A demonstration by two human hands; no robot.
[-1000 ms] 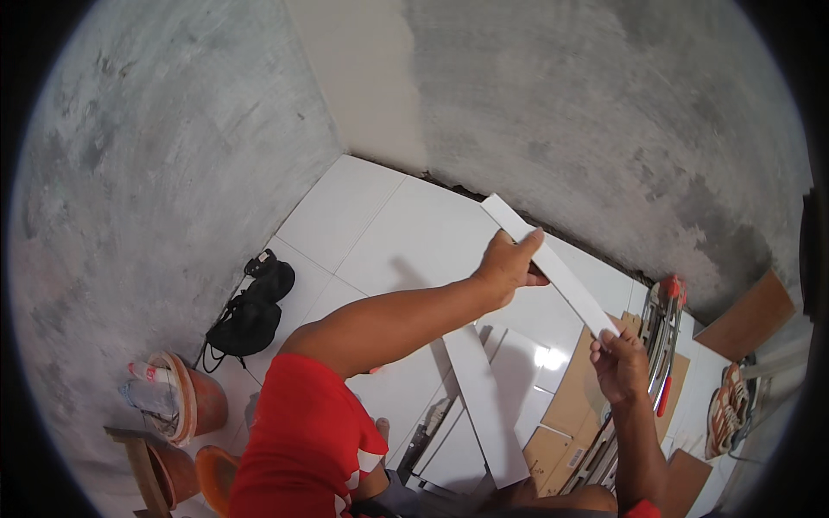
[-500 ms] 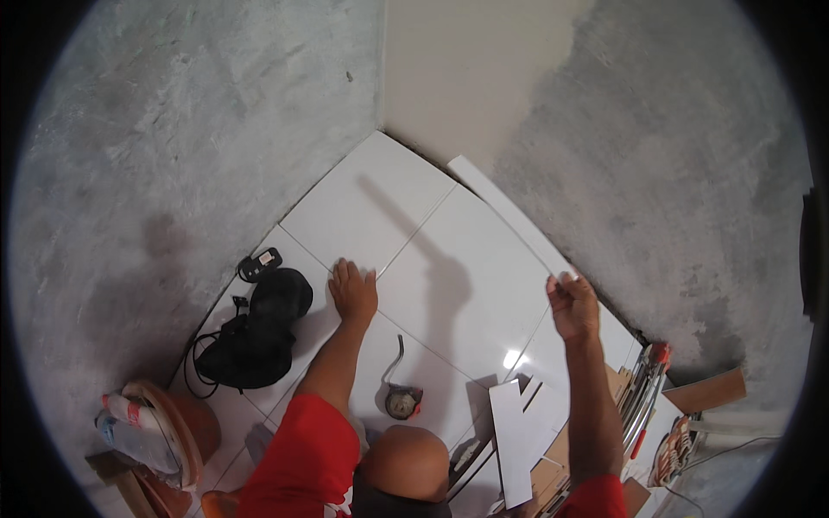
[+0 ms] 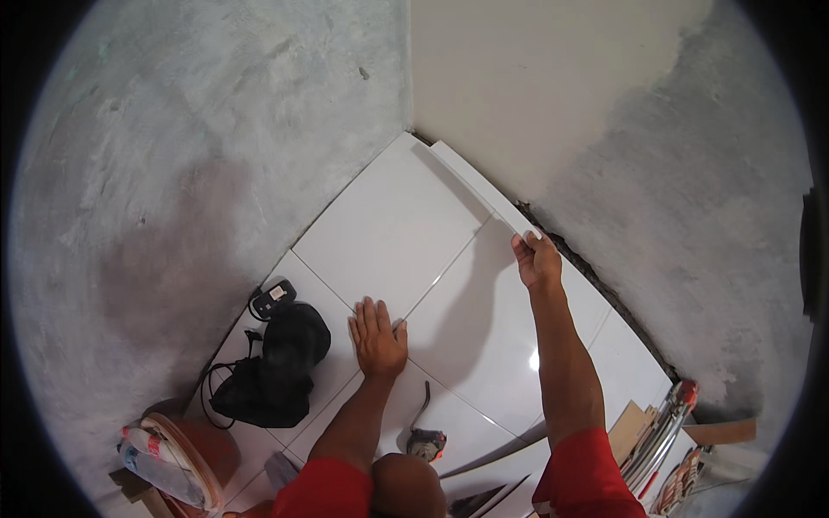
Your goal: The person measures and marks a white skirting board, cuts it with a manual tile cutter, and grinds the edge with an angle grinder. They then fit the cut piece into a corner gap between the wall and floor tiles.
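Note:
My right hand [image 3: 537, 259] grips the near end of a narrow white tile strip [image 3: 473, 181], which lies along the foot of the right wall, its far end near the corner. My left hand [image 3: 378, 345] is flat on the white tiled floor [image 3: 371, 216], fingers stretched out. Left of it sit a black cloth bag [image 3: 276, 371] with cords and a small black device [image 3: 273, 298]. A tape measure [image 3: 425, 444] lies below my hands, near my knee.
At the lower left stand an orange bucket [image 3: 216, 449] and plastic bottles [image 3: 151, 457]. Cardboard [image 3: 629, 427], a metal tile cutter [image 3: 661, 432], a brown board [image 3: 718, 430] and footwear [image 3: 678, 483] are at the lower right. Grey and beige walls [image 3: 535, 69] meet at the far corner.
My left hand let go of the strip and moved down onto the floor. My right hand carried the strip forward to the wall near the corner. The view has shifted toward that corner.

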